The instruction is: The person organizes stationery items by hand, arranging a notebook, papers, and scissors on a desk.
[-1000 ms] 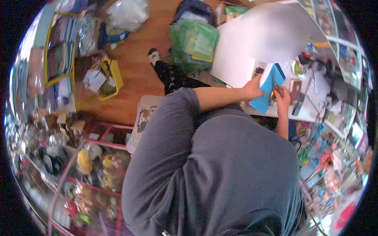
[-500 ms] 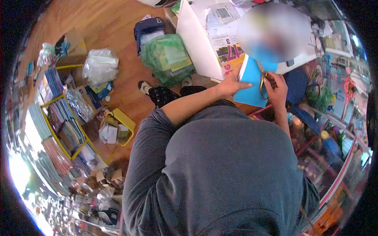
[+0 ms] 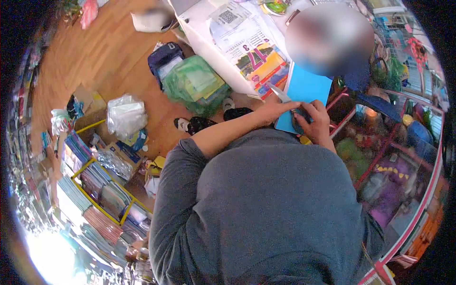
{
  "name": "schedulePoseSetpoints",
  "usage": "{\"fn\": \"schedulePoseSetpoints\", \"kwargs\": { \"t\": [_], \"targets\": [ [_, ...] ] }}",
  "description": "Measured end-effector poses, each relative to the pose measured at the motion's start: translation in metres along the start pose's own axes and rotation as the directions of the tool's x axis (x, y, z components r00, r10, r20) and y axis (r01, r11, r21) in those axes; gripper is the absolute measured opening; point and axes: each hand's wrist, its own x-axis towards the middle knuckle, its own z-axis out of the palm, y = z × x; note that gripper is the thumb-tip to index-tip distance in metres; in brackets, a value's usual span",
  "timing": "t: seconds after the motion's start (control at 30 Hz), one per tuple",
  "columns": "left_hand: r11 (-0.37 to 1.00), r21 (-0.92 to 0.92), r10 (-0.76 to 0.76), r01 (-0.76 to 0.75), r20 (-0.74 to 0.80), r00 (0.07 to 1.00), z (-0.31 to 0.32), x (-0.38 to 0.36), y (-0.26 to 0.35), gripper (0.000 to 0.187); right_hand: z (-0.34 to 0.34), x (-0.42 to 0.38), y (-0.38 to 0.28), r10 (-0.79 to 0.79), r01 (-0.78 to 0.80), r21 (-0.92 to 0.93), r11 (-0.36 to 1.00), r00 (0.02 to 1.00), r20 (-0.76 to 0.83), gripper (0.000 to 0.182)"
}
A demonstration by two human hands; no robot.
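A bright blue sheet is held in front of my body, near the white desk's edge. My left hand grips its left side, with the thumb lying across the top. Close beside it, my right hand is curled around the handles of a pair of scissors. Their silver blade points up and left, past my left thumb, over the sheet's left edge. The handles are mostly hidden by my fingers.
A white desk bears papers and a colourful calendar page. On the wooden floor lie a green plastic bag, a clear plastic bag and a yellow-edged rack of notebooks. A glass display case stands at the right.
Both hands have come nearer my body. The scissors have swung from pointing up over the sheet to pointing up and left, near my left hand. The view has shifted.
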Motion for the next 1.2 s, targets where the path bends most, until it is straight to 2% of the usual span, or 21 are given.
{"fn": "schedulePoseSetpoints", "kwargs": {
  "t": [0.1,0.17,0.2,0.3,0.33,0.4,0.43,0.47,0.5,0.53,0.57,0.6,0.63,0.7,0.77,0.83,0.93,0.97,1.07,1.13,1.2],
  "targets": [
    [1.000,0.009,-0.005,0.006,-0.085,0.996,-0.003,-0.002,0.000,0.073,0.000,0.004,-0.001,0.015,-0.016,0.025,1.000,0.999,0.047,0.027],
    [0.998,0.042,-0.042,0.048,-0.136,0.990,-0.005,-0.010,0.012,0.070,0.000,0.011,0.007,0.052,-0.035,0.384,0.923,0.998,-0.035,0.022],
    [0.994,0.064,-0.077,0.091,-0.188,0.979,-0.007,-0.014,0.020,0.067,-0.003,0.017,0.010,0.048,-0.026,0.390,0.920,0.998,-0.046,0.022],
    [1.000,0.006,-0.023,0.027,-0.349,0.937,-0.019,-0.032,0.034,0.059,-0.011,0.045,0.029,0.201,-0.018,0.517,0.856,0.932,-0.300,0.019],
    [0.998,-0.031,0.039,-0.059,-0.446,0.894,-0.022,-0.044,0.044,0.054,-0.011,0.056,0.038,0.254,-0.054,0.502,0.863,0.906,-0.339,0.017],
    [0.992,-0.121,-0.055,-0.023,-0.601,0.797,-0.073,-0.077,0.030,0.046,-0.006,0.067,0.055,0.323,-0.107,0.487,0.867,0.865,-0.384,0.016],
    [0.995,-0.098,-0.043,-0.032,-0.679,0.733,-0.079,-0.095,0.045,0.043,0.007,0.072,0.062,0.254,-0.090,0.419,0.904,0.899,-0.357,0.019],
    [0.989,0.065,0.136,-0.132,-0.744,0.654,-0.101,-0.117,0.043,0.041,0.021,0.076,0.068,0.184,-0.065,0.349,0.935,0.930,-0.319,0.023],
    [0.965,-0.056,0.119,-0.254,-0.775,0.621,-0.107,-0.136,0.055,0.038,0.038,0.078,0.072,0.093,-0.023,0.243,0.970,0.955,-0.280,0.030],
    [0.968,-0.014,0.100,-0.250,-0.894,0.436,-0.098,-0.151,0.075,0.037,0.055,0.078,0.069,0.009,0.024,0.143,0.989,0.975,-0.224,0.036],
    [0.943,0.046,0.197,-0.330,-0.876,0.439,-0.091,-0.169,0.088,0.038,0.067,0.081,0.059,0.001,0.016,0.144,0.990,0.993,-0.118,0.046],
    [0.932,0.067,0.202,-0.356,-0.911,0.359,-0.120,-0.197,0.085,0.040,0.078,0.081,0.047,-0.010,0.011,0.146,0.989,1.000,-0.009,0.057],
    [0.923,0.048,0.175,-0.382,-0.936,0.305,-0.099,-0.206,0.100,0.042,0.088,0.079,0.035,-0.007,0.007,0.154,0.988,1.000,-0.001,0.057],
    [0.868,0.169,0.319,-0.466,-0.911,0.263,-0.103,-0.232,0.108,0.049,0.105,0.078,0.013,-0.029,0.033,-0.109,0.993,0.999,0.035,0.074],
    [0.831,0.220,0.376,-0.510,-0.899,0.225,-0.105,-0.252,0.106,0.049,0.113,0.076,-0.005,-0.032,0.042,-0.120,0.992,0.996,0.084,0.079],
    [0.773,0.300,0.400,-0.559,-0.915,0.061,-0.099,-0.260,0.105,0.050,0.119,0.073,-0.013,-0.028,0.050,-0.147,0.988,0.988,0.149,0.087],
    [0.704,0.268,0.423,-0.658,-0.902,0.085,-0.106,-0.263,0.087,0.053,0.126,0.072,-0.007,-0.030,0.062,-0.190,0.980,0.986,0.165,0.081],
    [0.714,0.204,0.416,-0.670,-0.893,0.172,-0.114,-0.268,0.079,0.053,0.128,0.072,-0.003,-0.036,0.069,-0.189,0.980,0.985,0.171,0.081],
    [0.719,0.246,0.399,-0.650,-0.912,0.097,-0.115,-0.255,0.068,0.052,0.132,0.070,0.009,-0.088,0.114,-0.169,0.979,0.984,0.158,0.073],
    [0.719,0.218,0.411,-0.660,-0.899,0.151,-0.107,-0.244,0.070,0.051,0.128,0.070,0.012,-0.110,0.125,-0.085,0.989,0.980,0.166,0.061],
    [0.764,0.279,0.401,-0.581,-0.912,0.090,-0.092,-0.230,0.077,0.050,0.118,0.069,0.015,-0.167,0.168,0.007,0.986,0.978,0.124,0.054]
  ]
}}
